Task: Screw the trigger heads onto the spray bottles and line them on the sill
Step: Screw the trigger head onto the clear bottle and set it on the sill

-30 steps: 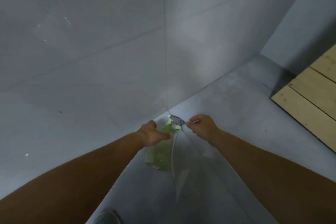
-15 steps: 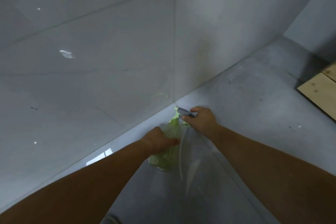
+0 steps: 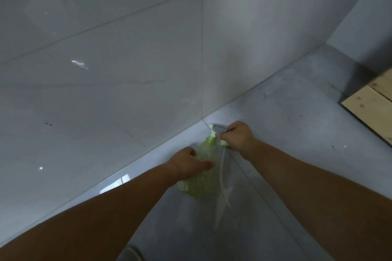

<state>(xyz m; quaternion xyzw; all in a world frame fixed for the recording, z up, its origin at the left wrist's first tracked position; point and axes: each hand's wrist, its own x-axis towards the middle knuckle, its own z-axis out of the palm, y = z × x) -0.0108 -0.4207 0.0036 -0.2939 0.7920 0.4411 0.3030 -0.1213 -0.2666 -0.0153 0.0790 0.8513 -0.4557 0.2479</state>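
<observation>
The left hand [image 3: 191, 164] wraps its grip around the pale green spray bottle [image 3: 198, 178] low over the grey floor [image 3: 297, 133] — the right hand [image 3: 237, 137] is clamped on the trigger head [image 3: 217, 131] at the bottle's neck, by the tiled wall [image 3: 127, 70].

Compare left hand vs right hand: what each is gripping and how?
The left hand wraps the pale green bottle body, lower in the frame. The right hand closes on the grey-and-green trigger head at the bottle's top, higher and nearer the wall. Both are closed on the same bottle above the grey floor.
</observation>
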